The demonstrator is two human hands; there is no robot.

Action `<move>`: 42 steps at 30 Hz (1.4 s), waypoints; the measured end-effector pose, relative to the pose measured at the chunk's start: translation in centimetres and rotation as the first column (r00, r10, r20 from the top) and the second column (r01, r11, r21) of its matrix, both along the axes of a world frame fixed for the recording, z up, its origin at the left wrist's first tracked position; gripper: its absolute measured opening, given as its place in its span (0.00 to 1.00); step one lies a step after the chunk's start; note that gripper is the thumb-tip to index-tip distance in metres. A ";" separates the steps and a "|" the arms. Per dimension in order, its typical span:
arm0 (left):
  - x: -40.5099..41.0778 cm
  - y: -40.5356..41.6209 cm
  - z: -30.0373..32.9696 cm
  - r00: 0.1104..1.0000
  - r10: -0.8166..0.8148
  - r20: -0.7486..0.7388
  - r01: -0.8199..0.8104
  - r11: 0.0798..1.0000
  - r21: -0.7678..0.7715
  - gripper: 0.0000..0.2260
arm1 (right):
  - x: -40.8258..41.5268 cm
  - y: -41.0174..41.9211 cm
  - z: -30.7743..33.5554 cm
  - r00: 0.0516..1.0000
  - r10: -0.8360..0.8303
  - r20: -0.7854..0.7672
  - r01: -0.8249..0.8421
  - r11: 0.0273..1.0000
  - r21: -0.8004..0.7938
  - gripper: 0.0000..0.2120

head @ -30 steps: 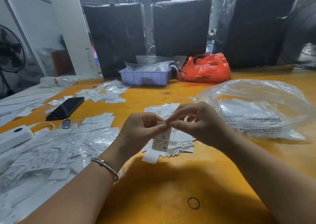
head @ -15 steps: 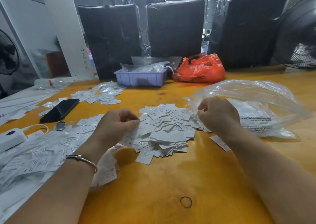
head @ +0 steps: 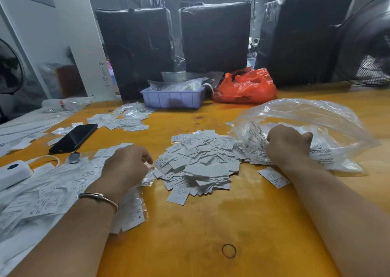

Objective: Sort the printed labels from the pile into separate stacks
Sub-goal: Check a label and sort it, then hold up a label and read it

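From your head camera, the loose pile of small white printed paper labels lies on the orange table between your hands. Your left hand rests curled on bagged labels just left of it; whether it grips any, you cannot tell. Your right hand, fingers curled, grips the clear crinkled plastic bag at the pile's right edge

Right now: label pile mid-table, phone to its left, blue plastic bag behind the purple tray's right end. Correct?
Not quite. In the head view the bag is red-orange, not blue. The rest holds: label pile mid-table, phone to its left, bag by the purple tray.
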State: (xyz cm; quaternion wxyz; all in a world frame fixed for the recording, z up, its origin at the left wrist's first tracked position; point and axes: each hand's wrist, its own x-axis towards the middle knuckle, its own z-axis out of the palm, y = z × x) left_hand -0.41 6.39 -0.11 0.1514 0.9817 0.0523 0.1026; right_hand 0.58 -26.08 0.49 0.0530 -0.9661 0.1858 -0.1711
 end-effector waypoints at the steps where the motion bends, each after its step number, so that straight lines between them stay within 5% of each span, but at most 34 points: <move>1: -0.1 -0.3 0.0 0.999 -0.004 0.039 0.004 1.000 0.004 0.12 | 0.2 -0.2 -0.1 1.000 0.000 0.011 0.000 1.000 0.003 0.07; 4: -0.4 -1.4 0.0 0.990 -0.064 0.126 0.060 0.998 0.037 0.08 | 0.4 -0.4 -0.3 1.000 0.001 0.024 -0.001 1.000 0.022 0.04; 7: -0.8 -2.6 -0.2 0.935 -0.273 0.224 0.284 0.959 -0.019 0.05 | 0.6 -0.4 -0.5 1.000 -0.006 0.025 0.006 1.000 0.016 0.03; 13: -1.9 -5.4 -0.6 0.764 -0.614 0.200 0.632 0.774 -0.041 0.18 | 0.9 -0.7 -0.9 1.000 0.015 0.018 -0.015 1.000 0.000 0.05; 17: -2.3 -5.8 -0.6 0.777 -0.618 0.124 0.626 0.778 -0.045 0.15 | 0.9 -0.7 -0.9 1.000 -0.010 -0.002 0.010 1.000 0.025 0.07; 23: -2.8 -6.3 -0.6 0.796 -0.565 0.218 0.597 0.791 -0.130 0.04 | 0.8 -0.8 -0.8 0.997 -0.005 0.075 -0.001 0.997 0.079 0.06; 31: -2.7 -5.6 -0.3 0.786 -0.496 0.370 0.598 0.762 -0.248 0.03 | 0.5 -0.4 -0.3 0.915 -0.066 0.399 -0.067 0.948 0.310 0.10; 36: -2.7 -5.1 0.5 0.827 -0.383 0.411 0.562 0.570 -0.600 0.06 | -0.3 1.0 0.8 0.792 -0.095 0.602 -0.357 0.728 0.585 0.07; 39: -3.0 -5.2 0.8 0.850 -0.414 0.326 0.498 0.428 -0.754 0.04 | -1.4 3.1 1.7 0.818 0.000 0.576 -0.558 0.244 0.793 0.03; 42: -3.1 -5.3 0.9 0.849 -0.477 0.230 0.400 0.295 -0.867 0.09 | -2.2 4.5 2.3 0.808 0.199 0.555 -0.523 -0.193 0.830 0.04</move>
